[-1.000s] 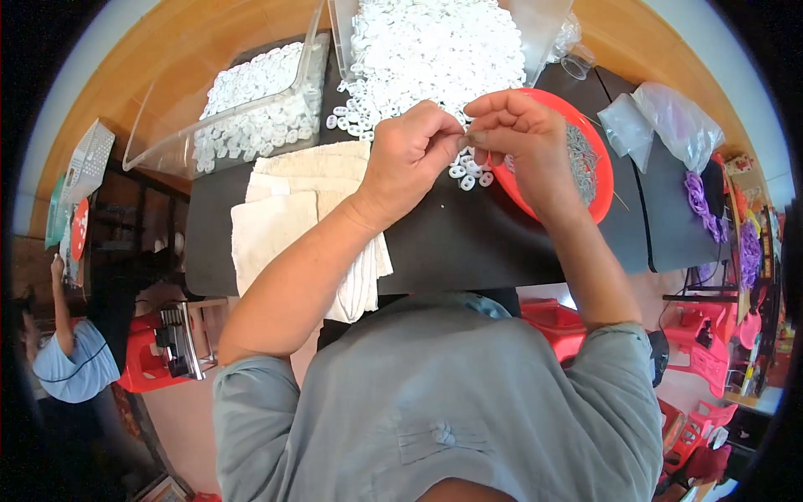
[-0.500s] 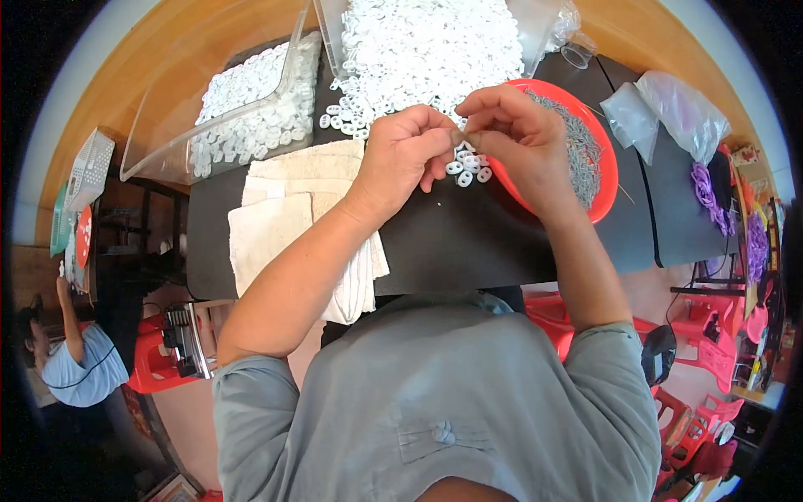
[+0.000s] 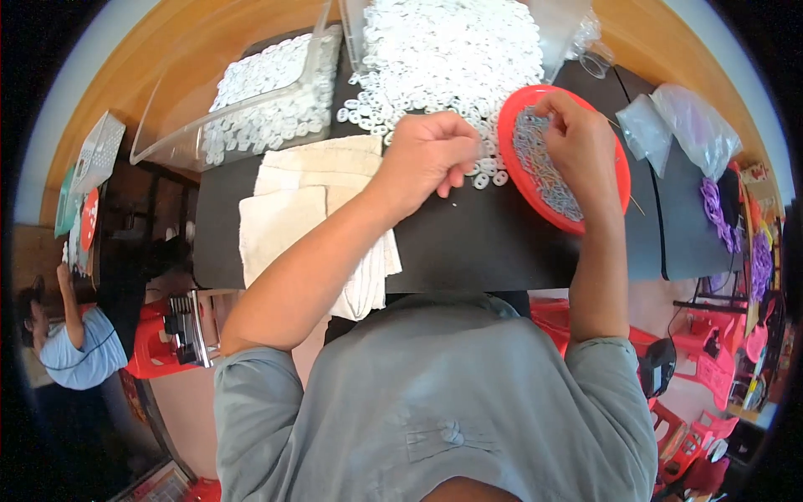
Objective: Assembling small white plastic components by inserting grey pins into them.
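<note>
My left hand point(image 3: 428, 159) is closed in a pinch, thumb against fingers, beside a big heap of small white oval plastic pieces with two holes point(image 3: 452, 54). Whatever lies between its fingertips is too small to make out. Several loose white pieces point(image 3: 488, 174) lie on the black table just right of it. Over a red basin point(image 3: 621, 180) hangs my right hand point(image 3: 579, 138), its fingers curled together. Thin grey metal pieces point(image 3: 544, 171), like small pins or screws, fill the basin. The right fingertips are partly hidden, and what they hold cannot be seen.
A clear plastic bin point(image 3: 276, 117) with more white pieces stands at the back left. Folded cream cloths point(image 3: 284, 222) lie left of my hands. Clear plastic bags point(image 3: 694, 125) rest at the right. A person point(image 3: 79, 351) sits far left.
My two hands were together above the loose white pieces. The right hand has moved away to the right, over the basin. My left hand remains pinched near the heap.
</note>
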The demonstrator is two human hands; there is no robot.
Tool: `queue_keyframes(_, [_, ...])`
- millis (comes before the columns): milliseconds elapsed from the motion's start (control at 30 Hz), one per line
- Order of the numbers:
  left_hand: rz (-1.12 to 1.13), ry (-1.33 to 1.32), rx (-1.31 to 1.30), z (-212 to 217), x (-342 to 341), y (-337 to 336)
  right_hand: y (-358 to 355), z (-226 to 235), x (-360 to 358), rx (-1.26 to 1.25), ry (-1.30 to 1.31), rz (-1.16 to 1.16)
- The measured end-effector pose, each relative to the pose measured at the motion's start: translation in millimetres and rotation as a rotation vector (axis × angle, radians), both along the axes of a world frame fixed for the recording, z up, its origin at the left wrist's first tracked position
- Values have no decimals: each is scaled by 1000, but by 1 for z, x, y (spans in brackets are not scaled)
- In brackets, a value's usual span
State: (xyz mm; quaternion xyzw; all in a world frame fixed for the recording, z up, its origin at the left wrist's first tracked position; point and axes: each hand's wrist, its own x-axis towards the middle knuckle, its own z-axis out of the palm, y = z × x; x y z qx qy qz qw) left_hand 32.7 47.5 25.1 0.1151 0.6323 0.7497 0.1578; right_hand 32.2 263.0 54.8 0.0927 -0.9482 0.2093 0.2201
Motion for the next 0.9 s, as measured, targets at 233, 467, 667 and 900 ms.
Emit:
queue_keyframes(233, [-46,-24,35,0,2,2,10,-6,-7,90,4,80])
queue_keyframes(467, [32,-229,284,2,-2,-4,-43,-2,12,-454,-186,398])
queue_keyframes(667, [13,-263,440,5,-4,-10,-57,17,22,-299,-107,359])
queue_keyframes(900, [-23,-170,553,17,-13,-21,-73,22,6,-655,-149,478])
